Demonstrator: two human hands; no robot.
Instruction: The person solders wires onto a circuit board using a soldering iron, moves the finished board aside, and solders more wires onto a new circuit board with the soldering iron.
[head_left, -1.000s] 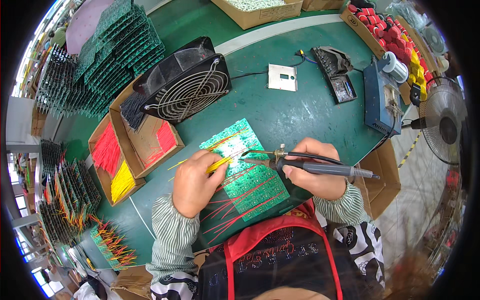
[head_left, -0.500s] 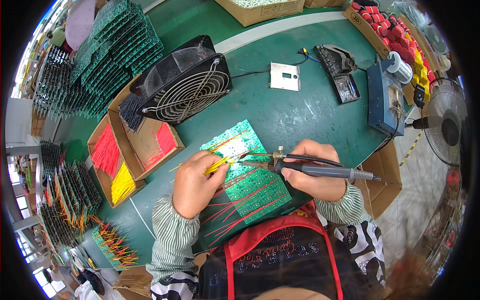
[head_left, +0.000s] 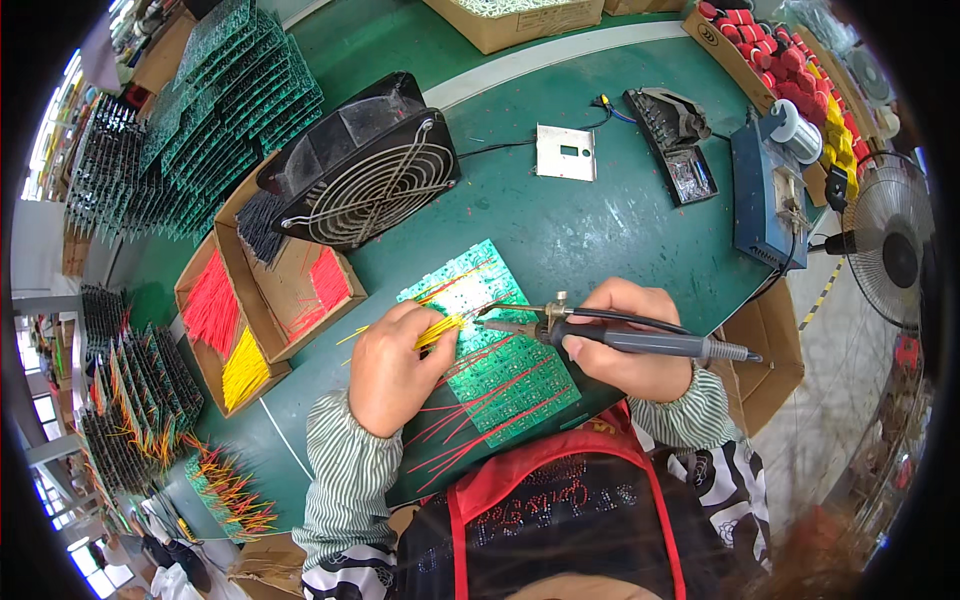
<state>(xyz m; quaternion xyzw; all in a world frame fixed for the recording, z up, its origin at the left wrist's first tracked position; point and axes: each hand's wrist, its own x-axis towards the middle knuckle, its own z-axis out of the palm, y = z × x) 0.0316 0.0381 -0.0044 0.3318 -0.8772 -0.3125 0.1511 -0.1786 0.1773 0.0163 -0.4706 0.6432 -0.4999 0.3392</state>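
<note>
A green circuit board panel lies tilted on the green bench in front of me. Several red wires trail off its lower left side, and more wires cross its upper part. My left hand pinches a bundle of yellow wires, their ends over the board. My right hand is wrapped round a grey soldering iron with a metal feed tube along it. The iron's tip is close to the yellow wire ends at the board's middle; whether it touches them I cannot tell.
A black fan stands beyond my left hand, near a cardboard box of red, yellow and dark wires. Stacked circuit boards rise at far left. A blue solder feeder with a spool and a small fan stand at right.
My left hand has shifted very slightly, fingers closer to the iron's tip with the yellow wires. My right hand and the soldering iron stay nearly in place.
</note>
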